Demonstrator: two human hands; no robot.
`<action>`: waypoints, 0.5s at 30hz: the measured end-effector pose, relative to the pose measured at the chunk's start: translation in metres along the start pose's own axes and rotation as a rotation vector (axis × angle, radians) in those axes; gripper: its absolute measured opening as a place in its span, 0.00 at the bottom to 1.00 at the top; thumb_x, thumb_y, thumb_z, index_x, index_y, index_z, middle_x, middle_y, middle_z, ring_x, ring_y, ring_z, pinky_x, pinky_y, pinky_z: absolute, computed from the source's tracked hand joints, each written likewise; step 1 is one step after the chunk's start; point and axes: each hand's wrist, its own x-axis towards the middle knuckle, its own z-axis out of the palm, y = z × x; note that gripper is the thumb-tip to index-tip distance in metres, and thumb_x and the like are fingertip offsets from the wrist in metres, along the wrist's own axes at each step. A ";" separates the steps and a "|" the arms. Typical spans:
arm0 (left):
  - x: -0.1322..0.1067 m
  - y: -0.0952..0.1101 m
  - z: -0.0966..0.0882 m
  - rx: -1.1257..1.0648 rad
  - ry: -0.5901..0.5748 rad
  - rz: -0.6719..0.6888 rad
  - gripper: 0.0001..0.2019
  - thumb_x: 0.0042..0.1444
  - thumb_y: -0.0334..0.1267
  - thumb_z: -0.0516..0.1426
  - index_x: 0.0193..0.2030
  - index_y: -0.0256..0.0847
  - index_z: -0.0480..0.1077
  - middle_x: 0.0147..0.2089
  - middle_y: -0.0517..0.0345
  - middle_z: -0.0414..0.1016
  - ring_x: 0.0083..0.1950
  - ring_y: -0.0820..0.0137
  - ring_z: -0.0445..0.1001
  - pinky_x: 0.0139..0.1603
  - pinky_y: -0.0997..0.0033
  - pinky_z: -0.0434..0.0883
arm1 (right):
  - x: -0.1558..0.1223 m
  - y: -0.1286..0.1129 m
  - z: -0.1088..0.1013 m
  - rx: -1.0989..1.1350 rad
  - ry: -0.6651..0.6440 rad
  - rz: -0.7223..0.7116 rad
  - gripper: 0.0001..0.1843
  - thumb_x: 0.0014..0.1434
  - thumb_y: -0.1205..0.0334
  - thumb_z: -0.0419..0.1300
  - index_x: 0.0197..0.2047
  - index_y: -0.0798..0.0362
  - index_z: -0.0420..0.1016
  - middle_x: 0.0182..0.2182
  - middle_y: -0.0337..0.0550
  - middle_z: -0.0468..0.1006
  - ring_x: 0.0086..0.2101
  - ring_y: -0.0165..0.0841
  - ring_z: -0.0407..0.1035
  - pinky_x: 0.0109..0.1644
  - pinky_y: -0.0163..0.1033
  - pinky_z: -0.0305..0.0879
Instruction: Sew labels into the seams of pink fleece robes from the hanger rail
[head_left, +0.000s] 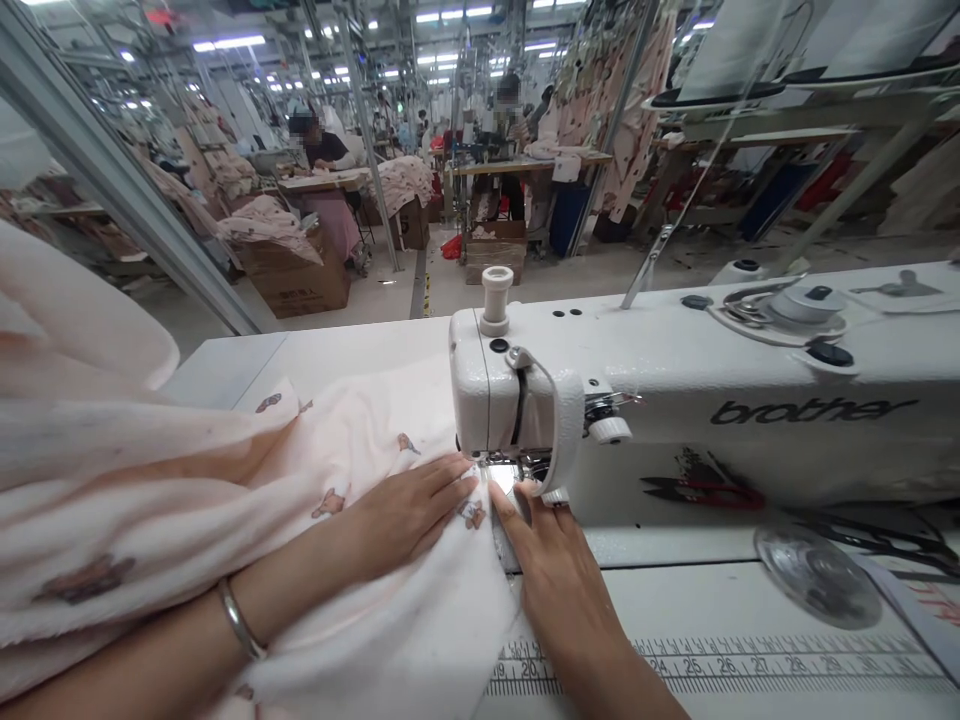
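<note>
Pale pink fleece fabric with small brown animal prints drapes over the left of the table, its right edge running under the head of a white sewing machine. My left hand lies flat on the fabric, fingers stretched toward the lit needle area. A silver bangle circles that wrist. Right of the fabric edge, my right hand rests on the machine bed with fingers spread, index fingertip at the cloth's edge near the presser foot. The needle and foot are mostly hidden by the machine head.
Red-handled snips and dark scissors lie on the right, beside a clear round dish. A printed ruler runs along the front. A slanted metal post stands at left. Co-workers sit at machines beyond.
</note>
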 end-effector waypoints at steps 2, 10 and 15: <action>0.003 -0.003 -0.001 -0.013 -0.014 -0.024 0.17 0.66 0.35 0.42 0.59 0.35 0.58 0.58 0.46 0.64 0.64 0.62 0.59 0.62 0.59 0.66 | 0.000 0.000 0.001 0.005 -0.015 0.008 0.38 0.47 0.87 0.43 0.58 0.54 0.67 0.53 0.54 0.65 0.52 0.46 0.60 0.47 0.50 0.73; 0.003 -0.003 -0.004 -0.043 -0.013 -0.066 0.18 0.67 0.37 0.42 0.61 0.37 0.57 0.57 0.50 0.65 0.61 0.67 0.62 0.62 0.63 0.65 | -0.006 -0.003 -0.011 0.095 -0.037 0.021 0.35 0.51 0.86 0.42 0.59 0.57 0.64 0.52 0.51 0.67 0.55 0.41 0.58 0.55 0.47 0.67; 0.004 -0.007 0.000 -0.047 0.083 -0.065 0.19 0.65 0.37 0.44 0.60 0.33 0.57 0.58 0.45 0.64 0.61 0.66 0.61 0.61 0.64 0.65 | -0.002 -0.034 -0.004 0.072 0.013 -0.053 0.25 0.60 0.78 0.42 0.60 0.64 0.63 0.57 0.54 0.67 0.57 0.43 0.58 0.53 0.50 0.67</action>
